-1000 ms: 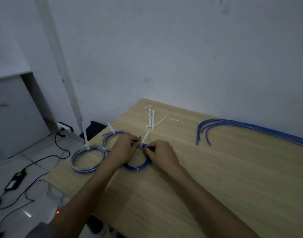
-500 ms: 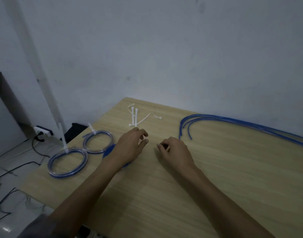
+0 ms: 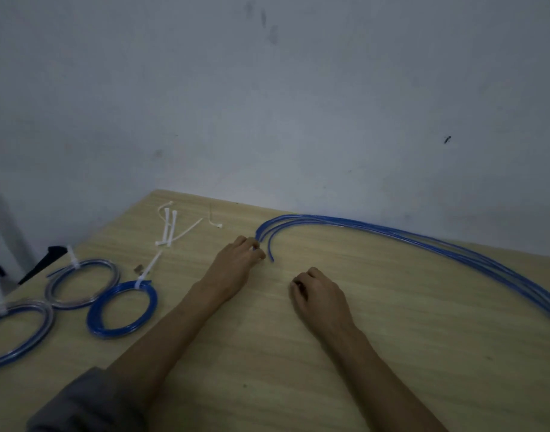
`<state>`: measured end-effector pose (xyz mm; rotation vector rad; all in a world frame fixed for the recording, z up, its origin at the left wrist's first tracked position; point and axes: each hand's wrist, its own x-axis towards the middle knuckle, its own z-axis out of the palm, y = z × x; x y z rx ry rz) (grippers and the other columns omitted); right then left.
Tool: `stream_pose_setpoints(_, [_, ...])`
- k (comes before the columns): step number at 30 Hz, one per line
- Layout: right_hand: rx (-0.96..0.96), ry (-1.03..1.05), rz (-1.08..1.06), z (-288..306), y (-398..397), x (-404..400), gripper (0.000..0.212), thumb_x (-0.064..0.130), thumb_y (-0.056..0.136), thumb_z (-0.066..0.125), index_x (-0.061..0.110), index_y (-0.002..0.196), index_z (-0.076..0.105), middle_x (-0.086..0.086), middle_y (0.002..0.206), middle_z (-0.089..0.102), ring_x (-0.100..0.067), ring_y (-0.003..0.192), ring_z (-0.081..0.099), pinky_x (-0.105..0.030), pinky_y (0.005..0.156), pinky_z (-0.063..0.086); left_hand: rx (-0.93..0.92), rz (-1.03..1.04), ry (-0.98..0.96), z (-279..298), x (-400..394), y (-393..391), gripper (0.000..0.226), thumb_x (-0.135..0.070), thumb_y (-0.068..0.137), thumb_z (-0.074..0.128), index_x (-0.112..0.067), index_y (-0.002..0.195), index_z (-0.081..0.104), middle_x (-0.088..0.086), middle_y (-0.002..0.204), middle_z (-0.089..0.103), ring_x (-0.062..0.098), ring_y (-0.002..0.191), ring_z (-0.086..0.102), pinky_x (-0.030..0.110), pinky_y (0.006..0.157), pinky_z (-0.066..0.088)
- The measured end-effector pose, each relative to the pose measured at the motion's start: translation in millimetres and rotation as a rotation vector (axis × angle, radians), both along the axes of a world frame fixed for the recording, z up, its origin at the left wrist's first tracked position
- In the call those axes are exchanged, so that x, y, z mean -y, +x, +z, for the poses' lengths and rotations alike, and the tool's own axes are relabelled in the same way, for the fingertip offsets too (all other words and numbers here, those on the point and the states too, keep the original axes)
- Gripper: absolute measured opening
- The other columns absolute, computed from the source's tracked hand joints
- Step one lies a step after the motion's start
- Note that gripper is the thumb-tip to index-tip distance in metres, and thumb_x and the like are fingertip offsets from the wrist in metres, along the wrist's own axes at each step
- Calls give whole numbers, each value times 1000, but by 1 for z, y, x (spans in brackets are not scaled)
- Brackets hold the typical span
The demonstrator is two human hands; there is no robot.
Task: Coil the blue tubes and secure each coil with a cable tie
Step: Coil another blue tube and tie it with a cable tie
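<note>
Several loose blue tubes [image 3: 423,241] arc along the back of the wooden table [image 3: 392,353], their ends near the middle. My left hand [image 3: 236,266] has its fingertips pinched at those tube ends. My right hand [image 3: 320,297] rests curled on the table, apart from the tubes, holding nothing I can see. Three tied coils lie at the left: a solid blue coil [image 3: 122,310] with a white cable tie [image 3: 147,272] sticking up, a paler coil [image 3: 82,286], and another [image 3: 15,332] at the left edge. Spare white cable ties [image 3: 170,227] lie behind.
A pale wall runs close behind the table's back edge. The table's left corner drops off to the floor, where a dark object [image 3: 46,260] shows. A small scrap [image 3: 138,269] lies beside the blue coil.
Both hands let go of the blue coil, which now lies tied at the left. My left hand reached right to the loose tube ends; the view swung right.
</note>
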<state>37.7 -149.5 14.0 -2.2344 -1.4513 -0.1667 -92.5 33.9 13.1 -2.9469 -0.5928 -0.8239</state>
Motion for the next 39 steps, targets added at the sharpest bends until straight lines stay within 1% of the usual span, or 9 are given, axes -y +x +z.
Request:
stream_pose_setpoints(5, [58,5,17,-4,1,-6,28,39,100,48,19,98,67,0,98,57,-26,82,64,-38,67,52,52,-44,-112,-5,-7,1,15,-9,86,64,-17,94,73,0,104,68,26,99,58,43,72,54])
stream_pose_setpoints(12, [91,69,12,-10,1,-9,22,36,97,53,18,100,65,-3,101,56,-27,84,62,-37,62,50,197,-145,19,1,11,11,17,-19,91,54,-17,102,68,4,116,66,25,107,61,34,81,49])
stream_pose_setpoints(17, [161,120,7,-12,4,-12,41,36,91,60,14,125,61,-7,127,59,-27,117,54,-41,88,50,369,-223,116,14,43,27,18,-20,98,53,-13,103,69,4,97,72,24,85,65,35,75,48])
stream_pose_setpoints(20, [115,81,16,-13,6,-12,45,37,93,58,12,130,60,-11,137,58,-30,128,50,-43,97,46,424,-243,81,20,53,41,19,-22,99,54,-13,103,71,3,97,74,22,86,67,33,73,50])
stream_pose_setpoints(24, [63,78,9,-11,8,-12,49,41,95,55,12,134,57,-11,142,54,-30,131,47,-42,98,45,423,-239,-229,43,54,58,16,-23,99,58,-16,104,70,-4,91,74,3,80,63,33,73,54])
stream_pose_setpoints(29, [-42,227,-47,-11,15,-16,52,45,95,57,12,134,54,-6,137,55,-24,124,50,-39,96,48,509,-294,-748,85,68,76,13,-15,99,55,-10,93,65,2,78,73,11,69,68,28,65,56])
stream_pose_setpoints(34, [-226,412,-117,-5,26,-18,19,30,101,54,18,113,62,2,110,62,-18,109,52,-30,83,42,772,-373,-1156,111,77,80,12,-5,102,51,1,103,61,10,82,71,15,68,70,24,62,56])
stream_pose_setpoints(36, [-235,434,-142,-7,30,-19,15,27,102,52,17,104,63,3,101,61,-19,103,53,-30,80,40,940,-343,-1236,114,71,78,13,-2,102,50,-4,113,55,12,81,70,17,67,71,24,61,55])
stream_pose_setpoints(39, [-232,445,-136,-9,34,-19,14,25,103,51,19,100,63,8,95,56,-14,96,49,-22,75,32,1041,-215,-1059,106,50,71,27,0,102,44,-14,122,55,12,82,69,17,72,70,27,65,56])
